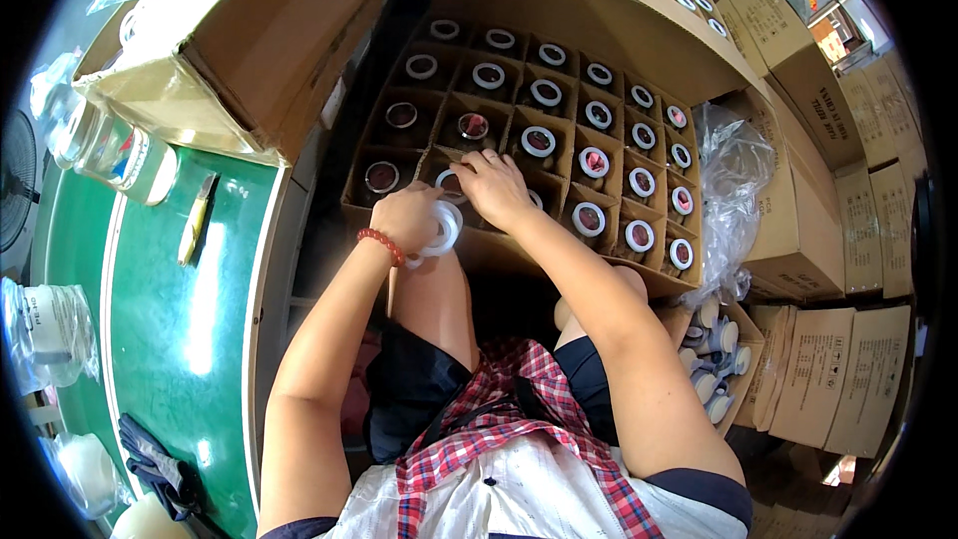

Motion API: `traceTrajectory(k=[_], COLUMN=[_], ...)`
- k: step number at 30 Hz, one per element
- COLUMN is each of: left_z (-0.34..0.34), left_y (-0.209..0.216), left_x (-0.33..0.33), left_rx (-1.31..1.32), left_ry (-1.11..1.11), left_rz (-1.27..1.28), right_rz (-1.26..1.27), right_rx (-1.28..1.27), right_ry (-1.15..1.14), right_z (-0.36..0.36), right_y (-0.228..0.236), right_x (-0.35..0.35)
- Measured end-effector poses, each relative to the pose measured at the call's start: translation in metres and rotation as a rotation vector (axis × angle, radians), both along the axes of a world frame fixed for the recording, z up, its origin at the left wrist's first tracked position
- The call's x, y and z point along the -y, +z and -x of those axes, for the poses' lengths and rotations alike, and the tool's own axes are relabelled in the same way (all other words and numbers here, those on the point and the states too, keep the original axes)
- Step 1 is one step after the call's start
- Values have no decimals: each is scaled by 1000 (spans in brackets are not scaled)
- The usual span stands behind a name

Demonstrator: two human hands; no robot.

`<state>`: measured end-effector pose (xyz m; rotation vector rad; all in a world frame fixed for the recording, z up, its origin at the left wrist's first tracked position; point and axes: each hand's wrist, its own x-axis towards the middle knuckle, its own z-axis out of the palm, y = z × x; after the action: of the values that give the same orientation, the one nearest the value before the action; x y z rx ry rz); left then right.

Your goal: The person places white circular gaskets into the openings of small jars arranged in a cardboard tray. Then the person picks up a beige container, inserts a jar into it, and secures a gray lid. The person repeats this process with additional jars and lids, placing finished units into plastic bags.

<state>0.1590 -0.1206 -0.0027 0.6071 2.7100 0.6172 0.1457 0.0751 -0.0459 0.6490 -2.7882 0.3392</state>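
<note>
A divided cardboard carton (559,252) in front of me holds several dark glass jars, one to a compartment. Most, like this jar (539,142), wear a white ring round the top; a few on the left, such as this jar (381,177), show a thinner rim. My left hand (411,222), with a red bead bracelet, is closed on white plastic rings (445,230) hanging below its fingers. Beside it, my right hand (493,188) reaches over the front-row jar (451,183), fingers stretched out at its rim. The left fingertips also touch near that rim, partly hidden.
At left, a green table (165,339) carries a utility knife (198,220), a clear jug (125,155), a dark glove (155,464) and an open carton (269,50). Plastic film (733,190) hangs over the carton's right edge. White-topped pieces fill a box (743,364) beside stacked cartons (813,369).
</note>
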Motion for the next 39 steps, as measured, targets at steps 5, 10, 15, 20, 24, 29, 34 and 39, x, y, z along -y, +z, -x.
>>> traceTrajectory(k=[5,10,15,20,24,29,34,39], left_z=[-1,-12,-19,-16,-23,-32,-29,-21], left_y=[-9,-25,-21,-5,-8,-11,-26,-27], left_x=[7,21,19,35,33,7,22,33], left_rx=[-38,-2,385,678,653,526,516,493], left_ry=[75,414,491,460,586,554,688,819], left_rz=[-232,-773,-1157,-1408,-1610,-1454,-1553,-1544], right_rz=[104,605,417,491,639,631,1228,691], right_rx=[68,284,9,114,250,209,884,196], right_ry=[5,81,406,394,157,248,79,-219], right_z=[-16,-36,-41,-37,-41,-39,-13,49], right_y=[8,62,84,86,81,73,52,33], right_x=[-19,-4,17,14,19,30,12,-19])
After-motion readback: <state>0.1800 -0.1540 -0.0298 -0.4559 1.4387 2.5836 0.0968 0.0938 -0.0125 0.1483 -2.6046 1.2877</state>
